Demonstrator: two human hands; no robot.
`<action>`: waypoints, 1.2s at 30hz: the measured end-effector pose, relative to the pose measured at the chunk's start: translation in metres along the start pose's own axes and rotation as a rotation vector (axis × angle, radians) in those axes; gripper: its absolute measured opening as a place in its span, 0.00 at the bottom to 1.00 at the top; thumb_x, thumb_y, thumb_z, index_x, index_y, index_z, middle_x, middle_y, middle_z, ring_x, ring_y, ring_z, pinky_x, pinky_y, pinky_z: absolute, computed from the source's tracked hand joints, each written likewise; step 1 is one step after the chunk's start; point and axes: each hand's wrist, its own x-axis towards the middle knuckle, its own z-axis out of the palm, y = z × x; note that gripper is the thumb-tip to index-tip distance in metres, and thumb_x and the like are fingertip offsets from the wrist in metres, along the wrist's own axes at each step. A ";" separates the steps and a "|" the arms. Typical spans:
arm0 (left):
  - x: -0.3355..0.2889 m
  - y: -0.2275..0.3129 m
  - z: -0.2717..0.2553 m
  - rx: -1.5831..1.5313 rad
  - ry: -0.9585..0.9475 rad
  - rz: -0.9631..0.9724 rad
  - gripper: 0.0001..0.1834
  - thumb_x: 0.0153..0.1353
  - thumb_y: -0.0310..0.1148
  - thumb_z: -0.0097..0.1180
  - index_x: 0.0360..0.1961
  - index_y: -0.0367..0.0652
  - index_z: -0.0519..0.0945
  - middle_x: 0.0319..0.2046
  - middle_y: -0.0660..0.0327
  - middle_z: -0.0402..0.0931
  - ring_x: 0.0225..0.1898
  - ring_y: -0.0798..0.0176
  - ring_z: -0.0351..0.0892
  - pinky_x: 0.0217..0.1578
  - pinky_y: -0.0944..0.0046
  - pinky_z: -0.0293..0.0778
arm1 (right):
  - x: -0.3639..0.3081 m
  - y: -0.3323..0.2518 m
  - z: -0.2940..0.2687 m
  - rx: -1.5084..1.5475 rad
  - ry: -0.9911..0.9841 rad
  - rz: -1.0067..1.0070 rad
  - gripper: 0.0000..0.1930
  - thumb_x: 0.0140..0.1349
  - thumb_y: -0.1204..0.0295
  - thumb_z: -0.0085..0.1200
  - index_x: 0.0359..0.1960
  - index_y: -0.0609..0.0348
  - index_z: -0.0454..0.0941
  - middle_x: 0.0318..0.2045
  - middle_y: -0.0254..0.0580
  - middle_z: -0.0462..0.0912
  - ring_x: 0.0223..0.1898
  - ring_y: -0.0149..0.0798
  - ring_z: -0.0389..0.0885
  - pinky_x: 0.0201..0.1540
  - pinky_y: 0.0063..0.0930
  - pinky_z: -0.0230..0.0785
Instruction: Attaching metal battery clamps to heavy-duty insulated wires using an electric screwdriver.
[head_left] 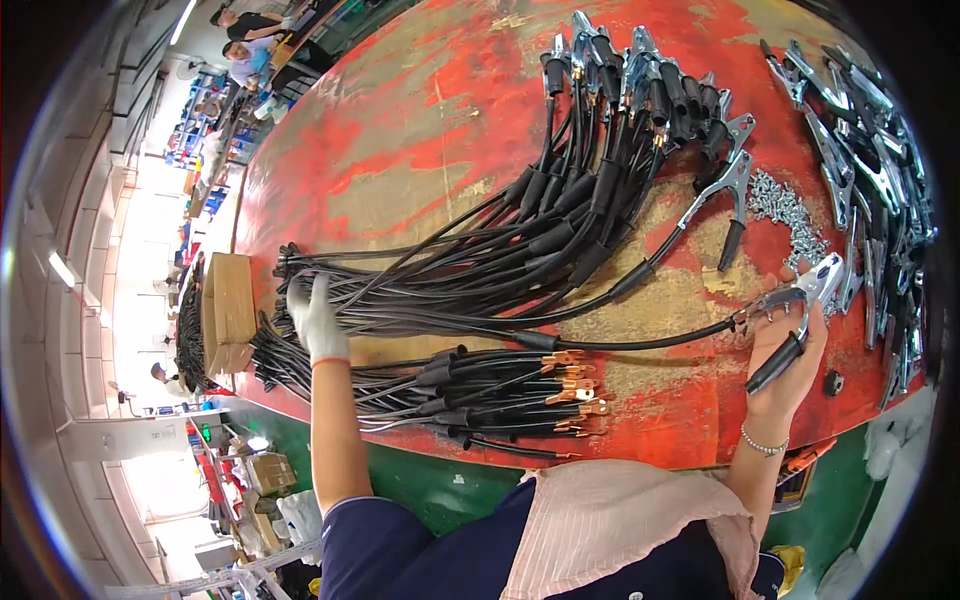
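Note:
My left hand point(318, 325), in a white glove, is over the left ends of a thick bundle of black cables point(430, 285). Its fingers look apart, and what lies under them is partly hidden. At the right, my bare right hand point(783, 375) is closed around a silver battery clamp point(822, 282) with a black handle sleeve point(775, 365). A black cable point(640, 345) runs from this clamp leftward toward the bundle. Another clamp point(733, 185), on a cable, rests above it on the table. More clamps with black sleeves point(670, 95) are heaped at the bundle's far end.
Loose silver clamps point(880, 170) are piled along the right edge, beside a scatter of small screws point(785, 210). Nearer me lie cables with copper terminals point(575, 390). A cardboard box point(228, 310) stands at the left of the worn red table point(370, 130). Other people work far off.

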 end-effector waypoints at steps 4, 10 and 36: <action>0.025 -0.122 -0.043 -0.079 -0.186 -0.519 0.42 0.54 0.49 0.62 0.61 0.29 0.61 0.57 0.52 0.68 0.53 0.56 0.70 0.51 0.58 0.68 | 0.012 -0.002 0.004 0.079 0.041 0.011 0.23 0.68 0.61 0.42 0.60 0.60 0.62 0.54 0.43 0.70 0.55 0.40 0.67 0.60 0.40 0.60; 0.019 -0.082 0.044 -0.179 0.135 -0.454 0.46 0.52 0.52 0.64 0.63 0.35 0.58 0.55 0.48 0.67 0.47 0.49 0.75 0.45 0.48 0.77 | 0.034 0.009 0.030 -0.139 0.241 0.002 0.18 0.67 0.64 0.46 0.55 0.60 0.70 0.43 0.33 0.76 0.44 0.32 0.72 0.51 0.28 0.64; 0.128 -0.025 0.177 0.811 -0.050 0.637 0.28 0.61 0.47 0.48 0.56 0.38 0.70 0.55 0.48 0.70 0.55 0.47 0.70 0.52 0.51 0.68 | 0.017 0.029 0.034 -0.312 0.025 0.025 0.31 0.61 0.83 0.49 0.66 0.67 0.53 0.58 0.41 0.67 0.59 0.34 0.65 0.61 0.29 0.56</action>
